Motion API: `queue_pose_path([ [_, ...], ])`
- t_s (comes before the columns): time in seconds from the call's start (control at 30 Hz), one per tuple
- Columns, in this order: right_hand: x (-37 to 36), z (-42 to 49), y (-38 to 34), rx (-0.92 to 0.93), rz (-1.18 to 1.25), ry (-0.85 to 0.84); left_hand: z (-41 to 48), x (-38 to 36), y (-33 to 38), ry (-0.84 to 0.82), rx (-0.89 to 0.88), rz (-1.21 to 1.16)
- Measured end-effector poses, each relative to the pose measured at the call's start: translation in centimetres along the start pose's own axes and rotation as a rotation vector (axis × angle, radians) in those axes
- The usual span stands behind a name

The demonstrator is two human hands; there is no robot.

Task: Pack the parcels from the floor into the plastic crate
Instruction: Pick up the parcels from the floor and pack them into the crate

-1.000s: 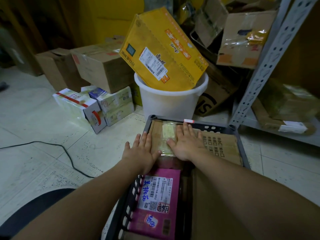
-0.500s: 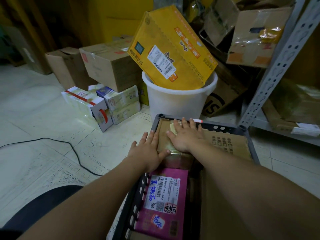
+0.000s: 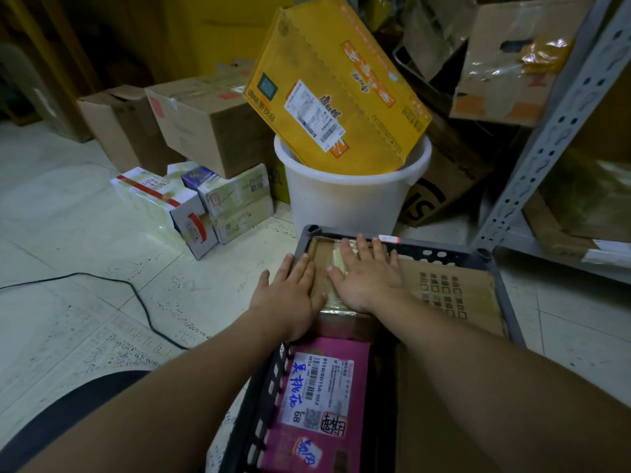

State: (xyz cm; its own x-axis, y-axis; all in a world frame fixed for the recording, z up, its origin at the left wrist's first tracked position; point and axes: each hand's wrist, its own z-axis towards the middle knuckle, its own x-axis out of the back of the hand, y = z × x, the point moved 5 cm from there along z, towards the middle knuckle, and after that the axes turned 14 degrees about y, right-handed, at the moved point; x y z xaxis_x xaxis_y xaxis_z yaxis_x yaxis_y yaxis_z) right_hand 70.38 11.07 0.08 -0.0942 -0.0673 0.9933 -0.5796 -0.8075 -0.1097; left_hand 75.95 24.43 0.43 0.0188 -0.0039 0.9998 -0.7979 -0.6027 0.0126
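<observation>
Right hand (image 3: 367, 278): palm down, fingers straight and slightly fanned, pressing flat on top of the taped brown parcel (image 3: 321, 256); it pinches nothing.
Left hand (image 3: 290, 298): palm down, fingers straight and close together, lying along the parcel's 9 o'clock edge where it meets the crate wall; its thumb is near the right thumb.
Taped brown parcel: in the crate's far-left corner, under both hands, with glossy clear tape across its top.
Pink parcel (image 3: 327, 387): in the crate at 6 o'clock from the hands, just beside the brown parcel; a white barcode label with blue handwriting faces up.
Flat cardboard box (image 3: 454, 295): in the crate at 3 o'clock from the right hand, printed with rows of small squares.
Plastic crate (image 3: 444, 254): dark grey with perforated walls, standing on the floor; its far rim runs at 12 o'clock just past the right fingertips.
White bucket (image 3: 345, 203): 12 o'clock, near the crate's far rim; a yellow carton (image 3: 334, 90) stands tilted in it.
Small white boxes (image 3: 160, 199): 10 o'clock, on the floor, apart from the crate.
Brown cartons (image 3: 211, 124): 11 o'clock, behind the white boxes.
Black cable (image 3: 136, 295): 9 o'clock, lying on the tiles.
Metal shelf (image 3: 553, 124): 2 o'clock, a grey perforated upright.
</observation>
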Motion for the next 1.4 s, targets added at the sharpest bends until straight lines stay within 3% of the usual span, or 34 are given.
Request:
queue_pose_path([
  [0.53, 1.3, -3.8, 0.7, 0.013, 0.039, -0.014, -1.3, 0.6, -0.1, -0.021, 0.062, -0.017],
  [1.0, 0.4, -3.3, 0.7, 0.005, 0.007, -0.023, -0.2, -0.3, -0.1, 0.021, 0.013, 0.035],
  [1.4, 2.1, -3.3, 1.2, -0.029, 0.064, 0.015, -0.6, 0.6, -0.9, 0.015, 0.099, -0.171],
])
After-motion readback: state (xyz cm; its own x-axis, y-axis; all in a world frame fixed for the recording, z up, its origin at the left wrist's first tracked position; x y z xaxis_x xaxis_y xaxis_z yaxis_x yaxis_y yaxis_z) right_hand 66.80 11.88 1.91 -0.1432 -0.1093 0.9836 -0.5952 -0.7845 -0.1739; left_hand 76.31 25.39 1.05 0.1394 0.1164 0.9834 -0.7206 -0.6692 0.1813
